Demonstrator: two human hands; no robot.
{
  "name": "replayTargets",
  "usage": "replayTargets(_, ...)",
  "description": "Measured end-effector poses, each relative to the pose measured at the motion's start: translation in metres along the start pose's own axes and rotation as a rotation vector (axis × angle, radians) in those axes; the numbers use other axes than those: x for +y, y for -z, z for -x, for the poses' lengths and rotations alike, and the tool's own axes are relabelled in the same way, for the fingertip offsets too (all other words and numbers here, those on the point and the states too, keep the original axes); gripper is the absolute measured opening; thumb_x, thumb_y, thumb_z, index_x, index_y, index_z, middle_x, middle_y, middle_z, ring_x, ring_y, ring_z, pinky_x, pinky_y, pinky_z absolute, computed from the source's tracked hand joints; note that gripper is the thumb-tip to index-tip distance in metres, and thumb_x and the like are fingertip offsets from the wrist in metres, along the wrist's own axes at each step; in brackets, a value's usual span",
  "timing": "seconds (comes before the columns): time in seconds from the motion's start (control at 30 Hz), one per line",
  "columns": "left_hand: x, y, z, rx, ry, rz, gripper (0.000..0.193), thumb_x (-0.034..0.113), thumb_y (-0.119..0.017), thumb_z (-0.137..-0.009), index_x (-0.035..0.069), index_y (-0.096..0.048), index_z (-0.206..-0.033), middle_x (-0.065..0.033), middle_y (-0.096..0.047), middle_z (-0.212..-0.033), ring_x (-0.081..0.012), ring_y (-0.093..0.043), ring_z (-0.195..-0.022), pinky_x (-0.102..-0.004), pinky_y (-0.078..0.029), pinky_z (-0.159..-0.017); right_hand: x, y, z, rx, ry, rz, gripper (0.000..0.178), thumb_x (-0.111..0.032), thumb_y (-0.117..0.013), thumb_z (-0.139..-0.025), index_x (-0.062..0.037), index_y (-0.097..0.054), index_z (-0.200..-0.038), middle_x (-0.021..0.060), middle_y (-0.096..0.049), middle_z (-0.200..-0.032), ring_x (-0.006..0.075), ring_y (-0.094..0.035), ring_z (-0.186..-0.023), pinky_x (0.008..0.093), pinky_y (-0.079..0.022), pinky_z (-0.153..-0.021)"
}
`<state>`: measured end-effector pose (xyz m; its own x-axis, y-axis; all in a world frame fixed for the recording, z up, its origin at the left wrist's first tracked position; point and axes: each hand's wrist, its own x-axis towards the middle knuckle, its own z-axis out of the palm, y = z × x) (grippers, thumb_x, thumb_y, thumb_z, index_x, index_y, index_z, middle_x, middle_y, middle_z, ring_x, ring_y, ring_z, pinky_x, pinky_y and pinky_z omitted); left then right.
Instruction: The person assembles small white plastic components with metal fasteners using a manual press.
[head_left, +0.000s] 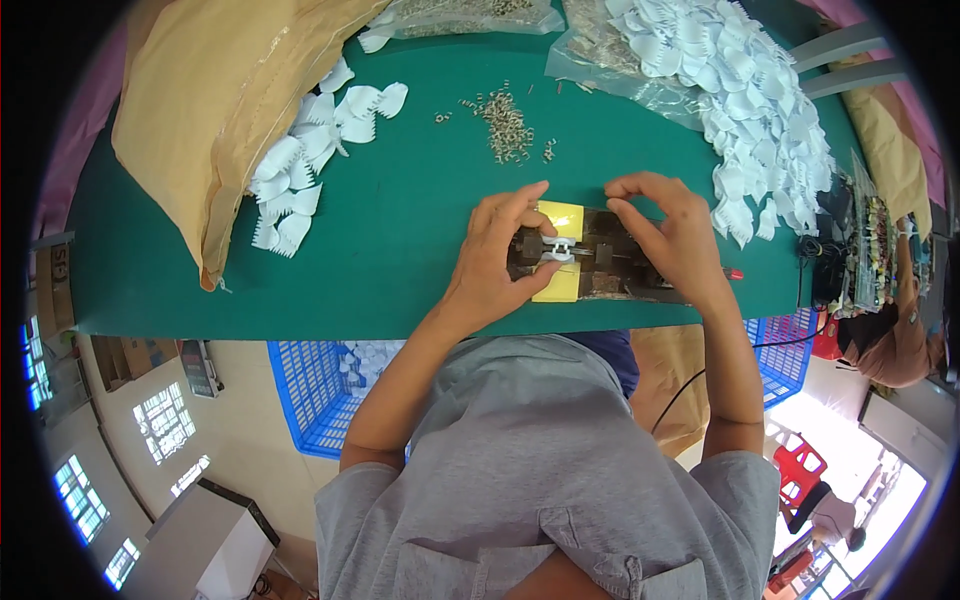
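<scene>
A grey, soft-woven shirt [540, 430] with loose short sleeves [740, 500] creases across the front, its grey folded collar [440, 572] open above a small stitched tab. Left hand [492, 250] and right hand [672, 235] are bare. Navy cloth [612, 352] shows under the green tabletop's [400, 250] near edge.

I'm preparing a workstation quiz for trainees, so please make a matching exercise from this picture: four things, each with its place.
Things:
1. Left hand
2. Small metal pieces
3. Right hand
4. Larger white heap

Places:
A. Right side of the green table
B. At the white piece
C. Beyond both hands, mid-table
D. Over the dark fixture's right part

Pairs: 1-B, 2-C, 3-D, 4-A
</scene>
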<state>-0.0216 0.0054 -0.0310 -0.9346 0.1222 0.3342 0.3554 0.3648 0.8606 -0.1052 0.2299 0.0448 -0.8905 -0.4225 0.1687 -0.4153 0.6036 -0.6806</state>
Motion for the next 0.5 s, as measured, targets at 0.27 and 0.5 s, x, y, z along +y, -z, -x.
replayTargets(0.27, 0.000, -0.009, 0.000, -0.014, 0.096, 0.193, 0.084, 0.003, -0.081, -0.079, 0.007, -0.042, -0.153, -0.0069, -0.068, -0.111, -0.0267, -0.062, -0.115, -0.0405, -0.048, -0.103, 0.013, 0.002, -0.035, -0.272, 0.009, 0.104, 0.015, -0.010, -0.072, -0.093, 0.0001, -0.074, -0.104, 0.0112, -0.075, -0.098, 0.0212, -0.071, -0.088, 0.0333, -0.054, -0.078)
replayTargets(0.5, -0.007, -0.008, 0.011, -0.003, 0.166, 0.197, 0.080, -0.001, -0.081, -0.078, 0.008, -0.049, -0.150, -0.0088, -0.063, -0.113, -0.0239, -0.063, -0.108, -0.0358, -0.053, -0.095, 0.042, 0.067, -0.004, 0.138, -0.179, 0.006, 0.016, -0.013, -0.070, -0.097, 0.0010, -0.074, -0.104, 0.0066, -0.076, -0.091, 0.0125, -0.069, -0.082, 0.0288, -0.055, -0.077)
